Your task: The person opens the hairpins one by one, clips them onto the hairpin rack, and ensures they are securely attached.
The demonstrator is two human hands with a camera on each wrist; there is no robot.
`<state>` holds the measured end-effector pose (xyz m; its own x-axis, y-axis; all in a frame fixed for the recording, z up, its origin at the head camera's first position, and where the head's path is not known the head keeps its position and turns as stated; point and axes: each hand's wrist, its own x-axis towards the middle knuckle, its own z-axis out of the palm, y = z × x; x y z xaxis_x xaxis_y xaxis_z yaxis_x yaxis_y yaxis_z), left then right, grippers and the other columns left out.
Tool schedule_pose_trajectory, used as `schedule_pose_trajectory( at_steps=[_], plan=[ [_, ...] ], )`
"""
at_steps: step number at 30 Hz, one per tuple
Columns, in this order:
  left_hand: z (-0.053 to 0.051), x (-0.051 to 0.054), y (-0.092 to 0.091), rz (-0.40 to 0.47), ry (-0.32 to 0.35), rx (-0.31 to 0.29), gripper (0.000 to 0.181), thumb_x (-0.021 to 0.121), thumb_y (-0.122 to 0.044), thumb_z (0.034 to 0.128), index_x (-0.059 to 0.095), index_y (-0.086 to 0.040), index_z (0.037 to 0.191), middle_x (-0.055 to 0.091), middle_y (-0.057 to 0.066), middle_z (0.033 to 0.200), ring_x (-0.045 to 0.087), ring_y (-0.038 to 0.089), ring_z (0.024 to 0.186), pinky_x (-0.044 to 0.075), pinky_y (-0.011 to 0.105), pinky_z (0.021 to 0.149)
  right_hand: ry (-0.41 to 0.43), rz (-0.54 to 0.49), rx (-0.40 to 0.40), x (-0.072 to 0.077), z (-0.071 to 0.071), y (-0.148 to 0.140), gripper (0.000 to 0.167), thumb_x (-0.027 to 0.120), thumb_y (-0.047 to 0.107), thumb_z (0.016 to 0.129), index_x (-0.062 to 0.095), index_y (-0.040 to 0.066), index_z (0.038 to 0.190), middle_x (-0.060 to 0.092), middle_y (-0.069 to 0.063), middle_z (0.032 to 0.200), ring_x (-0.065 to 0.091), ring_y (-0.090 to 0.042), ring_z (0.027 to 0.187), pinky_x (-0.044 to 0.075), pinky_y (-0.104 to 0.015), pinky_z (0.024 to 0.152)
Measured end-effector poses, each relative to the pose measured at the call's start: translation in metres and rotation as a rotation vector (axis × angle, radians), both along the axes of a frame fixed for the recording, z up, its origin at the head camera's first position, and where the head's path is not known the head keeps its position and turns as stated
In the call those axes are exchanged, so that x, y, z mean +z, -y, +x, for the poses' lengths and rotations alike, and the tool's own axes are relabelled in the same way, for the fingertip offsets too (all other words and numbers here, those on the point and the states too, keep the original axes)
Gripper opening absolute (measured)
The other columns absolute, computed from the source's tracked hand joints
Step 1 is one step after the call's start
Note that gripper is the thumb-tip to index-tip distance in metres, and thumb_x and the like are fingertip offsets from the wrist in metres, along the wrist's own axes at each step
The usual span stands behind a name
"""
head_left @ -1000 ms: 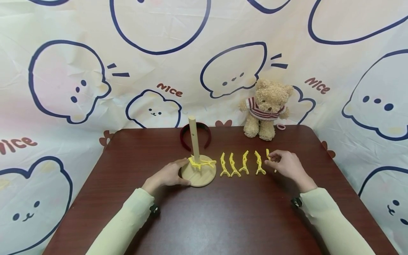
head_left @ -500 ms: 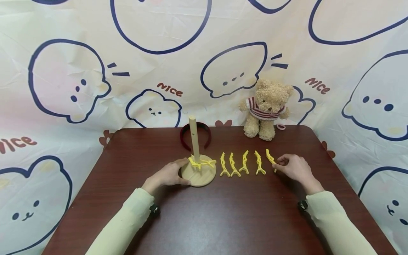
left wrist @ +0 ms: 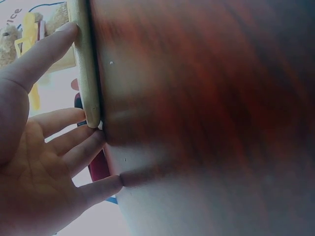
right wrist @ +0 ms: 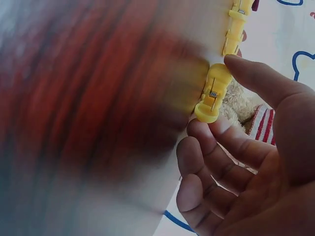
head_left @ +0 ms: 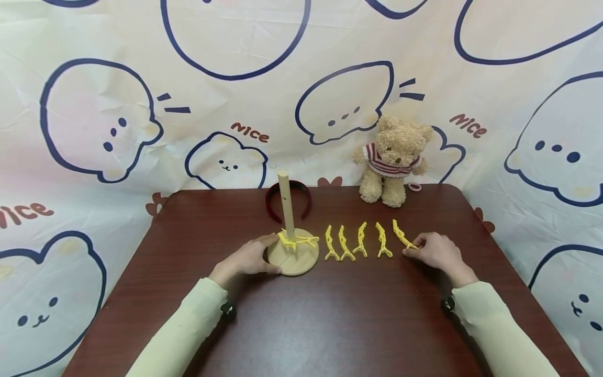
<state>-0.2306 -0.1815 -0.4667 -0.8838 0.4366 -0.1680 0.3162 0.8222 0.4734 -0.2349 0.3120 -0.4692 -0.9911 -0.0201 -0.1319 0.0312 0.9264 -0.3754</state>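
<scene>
At the left edge of the round wooden stand (head_left: 294,264), my left hand (head_left: 247,256) holds the rim between thumb and fingers. In the left wrist view the left hand (left wrist: 44,147) has its thumb and fingertips against the rim of the base (left wrist: 87,64). A yellow clip lies on the base beside the upright post (head_left: 286,204). My right hand (head_left: 438,254) pinches the near end of the rightmost yellow clip (head_left: 402,235), which slants on the table. In the right wrist view, the right hand (right wrist: 246,172) has thumb and fingers on either side of the yellow clip (right wrist: 214,93).
Several yellow clips (head_left: 382,241) lie in a row between the stand and the right hand. A dark red headband (head_left: 308,201) is behind the post. The teddy bear (head_left: 393,162) sits at the table's back edge, beside a small pink ring (head_left: 414,187).
My right hand has moved right and slightly toward the near side, closing on the rightmost clip's near end. That clip has turned to a greater slant. The left hand and stand have stayed put.
</scene>
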Motion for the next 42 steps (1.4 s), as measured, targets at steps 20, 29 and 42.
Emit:
schedule_pose_trajectory(
  at_steps=[20,29,42],
  plan=[
    [0.0005,0.0000,0.0005,0.007,-0.008,-0.008,0.096,0.083,-0.044,0.0782,0.038,-0.003,0.153,0.037,0.020,0.159,0.039,0.037,0.145,0.035,0.052,0.117,0.031,0.045,-0.014,0.0031,0.0013,0.0006,0.044,0.075,0.060,0.078,0.067,0.016,0.078,0.061,-0.001,0.073,0.055,-0.019,0.066,0.039,-0.033,0.053],
    [-0.0005,-0.0020,0.0021,0.001,-0.022,-0.014,0.097,0.083,-0.045,0.0778,0.039,-0.004,0.153,0.040,0.020,0.157,0.040,0.038,0.144,0.037,0.052,0.116,-0.029,0.018,-0.004,0.0052,0.0018,-0.0040,0.040,0.073,0.051,0.084,0.071,0.012,0.088,0.067,-0.004,0.080,0.056,-0.021,0.068,0.040,-0.031,0.055],
    [-0.0012,-0.0025,0.0022,-0.001,-0.019,-0.009,0.097,0.084,-0.046,0.0776,0.039,-0.005,0.153,0.040,0.019,0.157,0.041,0.037,0.144,0.037,0.052,0.116,-0.172,0.005,0.031,0.0103,0.0009,-0.0031,0.037,0.074,0.040,0.086,0.073,0.005,0.100,0.071,-0.008,0.085,0.061,-0.022,0.071,0.044,-0.034,0.057]
  ],
)
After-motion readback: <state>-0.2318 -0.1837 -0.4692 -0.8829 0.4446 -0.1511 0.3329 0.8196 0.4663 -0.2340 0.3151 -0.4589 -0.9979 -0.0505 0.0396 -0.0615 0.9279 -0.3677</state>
